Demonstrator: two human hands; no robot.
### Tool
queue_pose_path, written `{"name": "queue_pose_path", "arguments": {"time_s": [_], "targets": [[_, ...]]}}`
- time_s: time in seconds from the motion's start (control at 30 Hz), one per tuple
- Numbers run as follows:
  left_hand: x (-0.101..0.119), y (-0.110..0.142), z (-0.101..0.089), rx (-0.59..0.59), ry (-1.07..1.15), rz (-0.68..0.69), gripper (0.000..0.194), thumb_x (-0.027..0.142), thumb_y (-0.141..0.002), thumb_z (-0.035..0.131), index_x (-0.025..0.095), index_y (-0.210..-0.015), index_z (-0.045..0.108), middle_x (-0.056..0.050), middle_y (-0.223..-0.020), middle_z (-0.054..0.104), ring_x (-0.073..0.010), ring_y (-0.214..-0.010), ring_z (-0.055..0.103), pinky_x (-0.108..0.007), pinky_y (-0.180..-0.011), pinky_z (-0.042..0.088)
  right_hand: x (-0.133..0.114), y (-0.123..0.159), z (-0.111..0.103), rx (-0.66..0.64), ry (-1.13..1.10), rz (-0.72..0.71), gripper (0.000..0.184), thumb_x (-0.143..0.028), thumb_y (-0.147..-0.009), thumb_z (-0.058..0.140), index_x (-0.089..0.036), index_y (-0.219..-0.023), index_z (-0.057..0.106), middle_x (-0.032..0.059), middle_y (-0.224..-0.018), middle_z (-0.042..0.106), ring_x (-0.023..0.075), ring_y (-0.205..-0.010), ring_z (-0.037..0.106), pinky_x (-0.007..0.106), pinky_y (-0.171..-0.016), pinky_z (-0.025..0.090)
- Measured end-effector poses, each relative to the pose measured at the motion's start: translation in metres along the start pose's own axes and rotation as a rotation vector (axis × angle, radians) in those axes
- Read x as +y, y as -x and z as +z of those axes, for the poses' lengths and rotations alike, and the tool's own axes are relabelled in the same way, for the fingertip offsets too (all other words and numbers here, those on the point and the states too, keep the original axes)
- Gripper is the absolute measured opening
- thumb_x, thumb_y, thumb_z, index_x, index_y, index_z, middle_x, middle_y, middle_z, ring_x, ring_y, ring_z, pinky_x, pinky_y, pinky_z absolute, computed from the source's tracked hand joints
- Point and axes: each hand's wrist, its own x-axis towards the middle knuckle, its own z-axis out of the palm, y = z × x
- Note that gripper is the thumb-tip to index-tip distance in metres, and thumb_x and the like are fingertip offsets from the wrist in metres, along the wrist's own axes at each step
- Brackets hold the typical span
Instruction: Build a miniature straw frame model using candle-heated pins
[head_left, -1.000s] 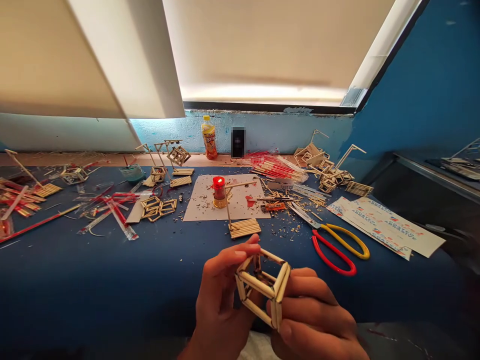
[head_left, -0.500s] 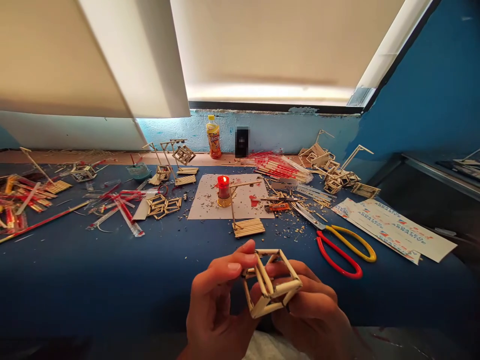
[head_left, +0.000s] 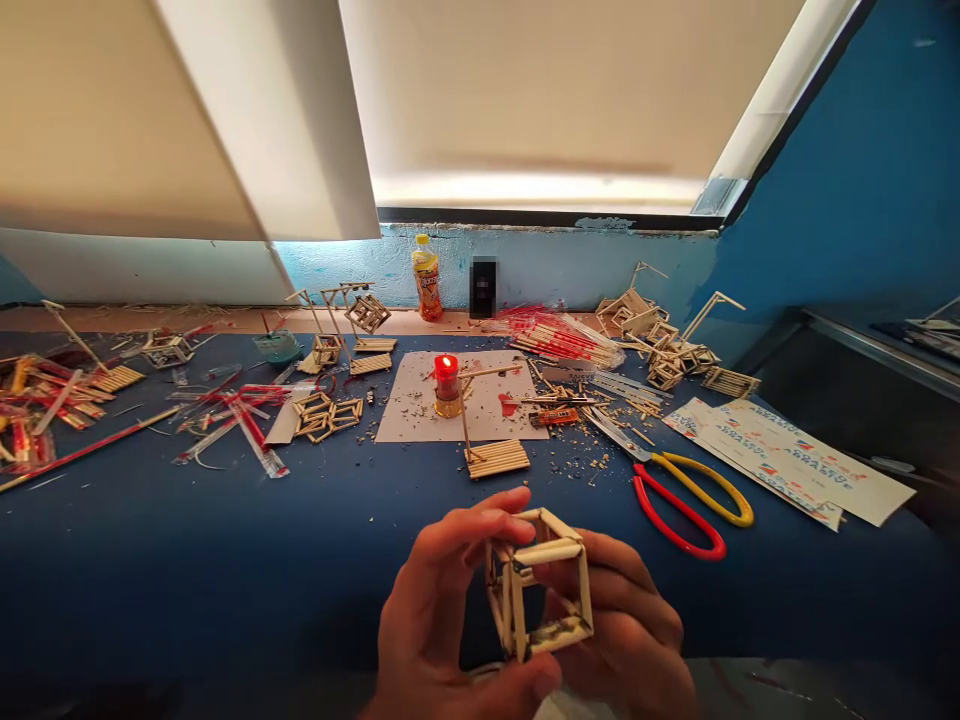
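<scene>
Between my two hands is a small cube-shaped frame of pale wooden sticks (head_left: 551, 549), with dark marks at its joints. My left hand (head_left: 442, 590) grips it from the left, fingers on the top edge and thumb under the lower front corner. On the other side, my right hand (head_left: 630, 610) has its fingers closed against the frame's right and back; its thumb is hidden. Just beyond stands a stick platform (head_left: 499, 458) with an upright post and a crossbar. Behind that, a lit red candle (head_left: 447, 380) stands on a white sheet (head_left: 401, 425).
Scissors with red and yellow handles (head_left: 682, 500) lie open at the right, near printed card strips (head_left: 795, 460) and an orange lighter (head_left: 555, 416). Stick frames (head_left: 327, 415) and plastic wrappers (head_left: 251, 430) are scattered left. A drink bottle (head_left: 427, 280) stands at the back.
Both hands have turned the stick frame, so a square side now faces me more directly. My left thumb has come into view at its lower corner.
</scene>
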Motion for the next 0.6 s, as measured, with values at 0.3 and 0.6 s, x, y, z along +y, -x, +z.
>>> {"name": "queue_pose_path", "arguments": {"time_s": [0.3, 0.6], "targets": [[-0.005, 0.003, -0.001, -0.059, -0.149, 0.145, 0.078, 0.002, -0.070, 0.080, 0.027, -0.139, 0.054, -0.006, -0.118, 0.070, -0.0291, -0.132, 0.059, -0.042, -0.117, 0.047, -0.014, -0.014, 0.014, 0.065, -0.610, 0.370, 0.011, -0.026, -0.097, 0.062, -0.025, -0.096, 0.050, -0.0006, -0.071, 0.062, 0.0189, -0.076, 0.062, 0.034, -0.067, 0.060], [-0.001, 0.004, 0.003, -0.139, -0.180, -0.027, 0.067, 0.001, -0.083, 0.061, 0.028, -0.143, 0.046, -0.013, -0.145, 0.051, -0.0278, -0.139, 0.053, -0.032, -0.110, 0.052, -0.019, -0.027, 0.002, -0.065, -0.175, 0.073, 0.012, -0.017, -0.098, 0.060, -0.024, -0.097, 0.050, 0.0000, -0.075, 0.076, 0.0171, -0.074, 0.066, 0.035, -0.073, 0.054]]}}
